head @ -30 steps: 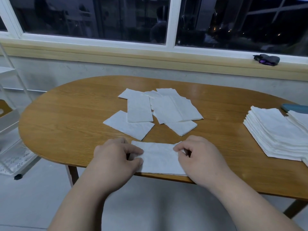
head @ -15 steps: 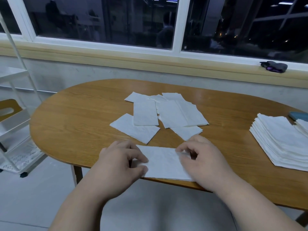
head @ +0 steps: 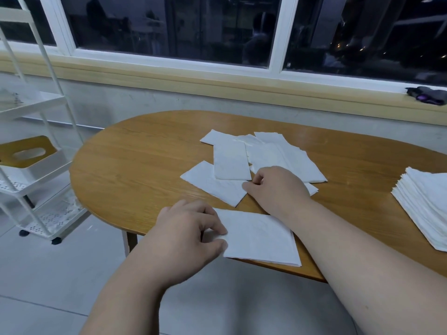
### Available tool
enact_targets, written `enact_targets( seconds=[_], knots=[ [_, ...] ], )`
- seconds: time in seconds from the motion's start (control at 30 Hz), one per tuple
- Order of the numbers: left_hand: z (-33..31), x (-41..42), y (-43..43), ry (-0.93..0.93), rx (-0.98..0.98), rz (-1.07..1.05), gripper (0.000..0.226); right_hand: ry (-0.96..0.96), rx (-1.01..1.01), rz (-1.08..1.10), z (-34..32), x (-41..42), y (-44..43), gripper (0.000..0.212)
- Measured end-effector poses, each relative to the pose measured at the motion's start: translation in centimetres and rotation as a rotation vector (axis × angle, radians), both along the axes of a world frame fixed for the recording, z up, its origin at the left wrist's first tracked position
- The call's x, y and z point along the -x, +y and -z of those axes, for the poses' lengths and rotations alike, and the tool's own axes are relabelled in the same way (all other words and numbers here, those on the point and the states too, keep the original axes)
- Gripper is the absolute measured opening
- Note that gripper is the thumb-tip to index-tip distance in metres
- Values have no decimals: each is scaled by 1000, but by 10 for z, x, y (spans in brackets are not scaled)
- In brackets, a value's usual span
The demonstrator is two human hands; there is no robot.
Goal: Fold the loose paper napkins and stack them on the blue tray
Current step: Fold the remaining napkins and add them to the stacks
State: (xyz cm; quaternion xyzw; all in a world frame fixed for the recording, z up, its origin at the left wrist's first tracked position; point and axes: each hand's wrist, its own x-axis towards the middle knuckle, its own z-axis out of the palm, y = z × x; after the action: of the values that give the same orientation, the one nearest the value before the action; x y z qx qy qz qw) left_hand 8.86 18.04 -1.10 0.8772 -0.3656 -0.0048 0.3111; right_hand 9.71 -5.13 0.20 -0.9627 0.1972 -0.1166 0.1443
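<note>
A folded white napkin lies at the front edge of the wooden table. My left hand pinches its left end between thumb and forefinger. My right hand is stretched forward to the pile of loose napkins. Its thumb and curled fingers close on the right corner of the nearest loose napkin. A tall stack of folded napkins stands at the right edge of the view. The blue tray is out of sight.
A white wheeled shelf cart stands on the floor left of the table. A dark object lies on the window sill at the far right. Bare wood shows left of the loose pile.
My right hand has let go of the folded napkin's right end and moved forward to the loose pile. The left hand still holds the napkin. The view has swung left.
</note>
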Motion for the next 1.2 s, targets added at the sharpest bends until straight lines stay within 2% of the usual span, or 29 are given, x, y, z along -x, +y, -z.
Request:
enact_targets(
  seconds=[0.23, 0.33, 0.43, 0.53, 0.6, 0.7, 0.83, 0.93, 1.03, 1.2],
  knots=[
    [0, -2, 1, -7, 14, 21, 11, -65, -105, -39, -3, -1, 7, 18],
    [0, -1, 1, -3, 31, 17, 10, -207, -243, -11, -16, 10, 11, 13],
    [0, 0, 1, -2, 30, 14, 9, -350, -476, -20, -30, 30, 11, 4],
    [1, 1, -2, -18, 22, 24, 9, -607, -618, -10, -33, 60, 0, 15],
    [2, 1, -4, -25, 11, 25, 9, -688, -657, 10, -30, 82, -10, 25],
    [2, 2, -6, -17, 28, 20, 9, -577, -649, 39, -20, 102, -25, 31],
    [0, 7, -11, -11, 72, 6, 14, -344, -446, 22, -16, 108, -30, 32],
    [1, 9, -14, -20, 95, 15, 32, -391, -353, -32, -25, 108, -23, 37],
    [-1, 10, -12, 63, 176, 21, 60, -486, -405, -118, -42, 108, -9, 37],
    [-7, 12, -11, 165, 254, 8, 62, -583, -666, -304, -59, 111, 20, 39]
  ],
)
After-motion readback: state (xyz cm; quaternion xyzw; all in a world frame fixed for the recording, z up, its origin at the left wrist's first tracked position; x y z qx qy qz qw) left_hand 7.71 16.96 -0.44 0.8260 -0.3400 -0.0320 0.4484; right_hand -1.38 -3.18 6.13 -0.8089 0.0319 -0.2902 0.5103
